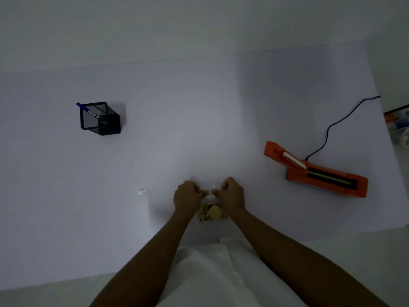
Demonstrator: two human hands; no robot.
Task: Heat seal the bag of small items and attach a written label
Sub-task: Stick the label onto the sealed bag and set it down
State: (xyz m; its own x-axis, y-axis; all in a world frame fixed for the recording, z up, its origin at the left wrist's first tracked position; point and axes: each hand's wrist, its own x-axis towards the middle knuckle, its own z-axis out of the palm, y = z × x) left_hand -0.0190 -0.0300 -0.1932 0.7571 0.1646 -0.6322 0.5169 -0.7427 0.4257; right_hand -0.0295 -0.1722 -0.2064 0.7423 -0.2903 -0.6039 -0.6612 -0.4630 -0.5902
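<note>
Bag of small items (211, 213) lies on the pale table (199, 118) near its front edge, its top seemingly pinched by the curled fingers of the left hand (187, 199) and right hand (231, 199). A white label slip (142, 192) sits just left. An orange heat sealer (316, 172), lid raised, lies to the right. A mesh pen holder (100, 120) with a blue pen (88, 110) stands far left.

The clear plastic bag of small items (211, 212) is lying on the pale flat table (199, 118), between the left hand (187, 197) and the right hand (231, 196), which are pinching its far end. A small white paper label (142, 192) is lying left of the hands. A black mesh pen holder (100, 119) is standing farther back on the left, a blue pen (88, 110) leaning inside. An orange plastic heat sealer (316, 171) is sitting well to the right, its black cord (336, 125) trailing behind it.
</note>
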